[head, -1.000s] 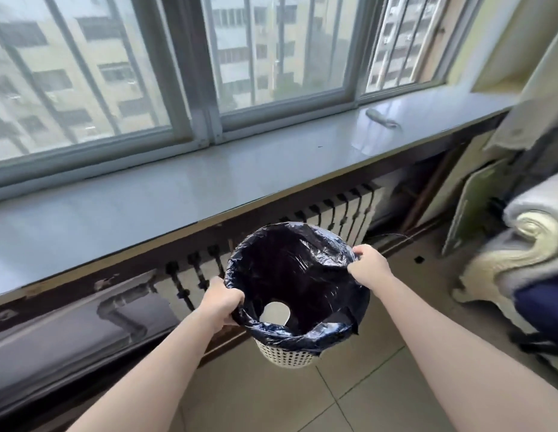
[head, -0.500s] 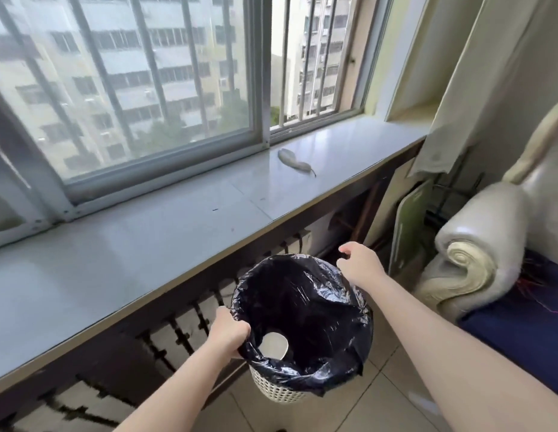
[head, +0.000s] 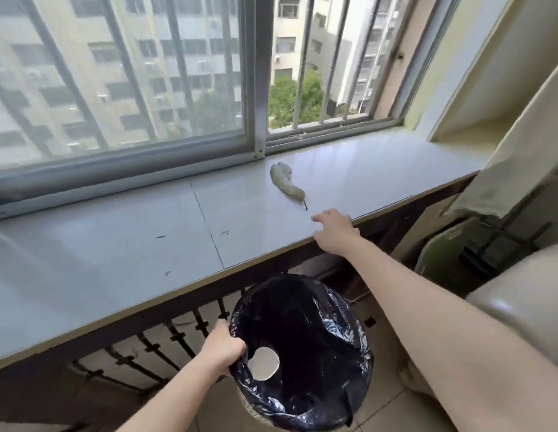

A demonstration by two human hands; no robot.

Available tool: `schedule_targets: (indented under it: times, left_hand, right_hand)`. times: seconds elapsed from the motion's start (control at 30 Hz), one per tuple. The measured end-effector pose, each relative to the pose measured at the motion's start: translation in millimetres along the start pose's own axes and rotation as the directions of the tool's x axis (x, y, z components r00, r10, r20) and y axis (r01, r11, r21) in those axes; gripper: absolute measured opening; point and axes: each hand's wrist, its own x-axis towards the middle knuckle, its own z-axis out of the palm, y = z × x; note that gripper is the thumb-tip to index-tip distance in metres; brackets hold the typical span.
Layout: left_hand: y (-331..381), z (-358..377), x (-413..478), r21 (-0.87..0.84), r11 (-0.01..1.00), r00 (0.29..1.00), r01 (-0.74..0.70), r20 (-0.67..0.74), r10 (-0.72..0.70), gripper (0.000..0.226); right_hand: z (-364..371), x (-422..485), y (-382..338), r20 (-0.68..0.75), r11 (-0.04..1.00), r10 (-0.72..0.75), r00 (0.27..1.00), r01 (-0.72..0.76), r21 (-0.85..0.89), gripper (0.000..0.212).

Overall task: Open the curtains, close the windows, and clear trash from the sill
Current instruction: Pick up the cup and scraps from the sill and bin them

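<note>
Black-lined bin (head: 362,347) clamped in left hand (head: 223,350) grip; right hand (head: 334,233) grip apart, near peel (head: 285,183) on sill (head: 115,260).

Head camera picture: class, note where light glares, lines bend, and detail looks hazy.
Head view: daylight lays a pale sheen on the glossy grey stone sill; head view: white glints on the crinkled black plastic bin liner; head view: upright metal window bars fan outward, wide-lens distortion; head view: buildings behind the left glass pane look hazy.

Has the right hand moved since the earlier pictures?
Yes. The right hand left the bin rim and went up to the sill edge, toward the trash.
</note>
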Motion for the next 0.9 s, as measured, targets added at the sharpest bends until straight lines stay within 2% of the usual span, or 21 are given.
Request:
schedule_targets:
  times: [0.23,0.37,0.43,0.5,0.57,0.6,0.63,0.67,0.7,0.73,0.8,0.83,0.9]
  left_hand:
    - [25,42,1,0.02,0.998,0.991,0.068,-0.118,-0.065,0.028]
    - [31,54,-4,-0.049,0.993,0.981,0.11,-0.155,-0.117,0.022]
    - [30,55,-7,-0.088,0.989,0.978,0.12,-0.163,-0.133,0.021]
    - [29,57,-11,-0.121,0.984,0.97,0.133,-0.188,-0.154,0.022]
    - [29,57,-13,-0.143,0.979,0.965,0.143,-0.202,-0.17,0.025]
    - [29,57,-13,-0.156,0.976,0.962,0.15,-0.205,-0.181,0.027]
    - [29,58,-13,-0.172,0.973,0.96,0.152,-0.207,-0.187,0.028]
    - [28,57,-12,-0.189,0.971,0.96,0.146,-0.211,-0.185,0.029]
    - [28,58,-12,-0.205,0.969,0.96,0.139,-0.211,-0.183,0.029]
    - [27,61,-12,-0.219,0.966,0.96,0.137,-0.211,-0.183,0.028]
    - [26,64,-12,-0.236,0.962,0.958,0.135,-0.217,-0.188,0.024]
    - [26,65,-12,-0.245,0.96,0.957,0.135,-0.217,-0.19,0.024]
    - [25,68,-12,-0.268,0.954,0.957,0.133,-0.214,-0.194,0.025]
  right_hand:
    - [-11,72,-3,0.225,0.972,-0.16,0.961,0.194,-0.137,0.048]
    - [-5,86,-1,0.251,0.955,-0.212,0.945,0.254,-0.151,0.04]
    - [-3,89,0,0.194,0.959,-0.223,0.955,0.25,-0.13,0.039]
    - [-5,89,1,0.041,0.965,-0.263,0.964,0.264,-0.01,0.033]
    - [-9,84,5,-0.097,0.917,-0.313,0.945,0.327,0.231,0.025]
    - [-12,81,10,-0.073,0.859,-0.323,0.944,0.325,0.395,0.023]
    - [-17,75,16,0.026,0.781,-0.338,0.941,0.265,0.566,0.021]
    - [-21,69,22,0.178,0.708,-0.381,0.907,0.162,0.688,0.018]
    - [-22,63,31,0.339,0.675,-0.447,0.828,0.063,0.735,0.017]
    - [-22,58,44,0.482,0.682,-0.51,0.712,-0.006,0.731,0.016]
    - [-15,50,69,0.694,0.766,-0.545,0.471,-0.057,0.64,0.015]
    - [-10,46,83,0.769,0.816,-0.515,0.377,-0.057,0.575,0.013]
    - [1,38,105,0.867,0.891,-0.425,0.261,-0.046,0.451,0.009]
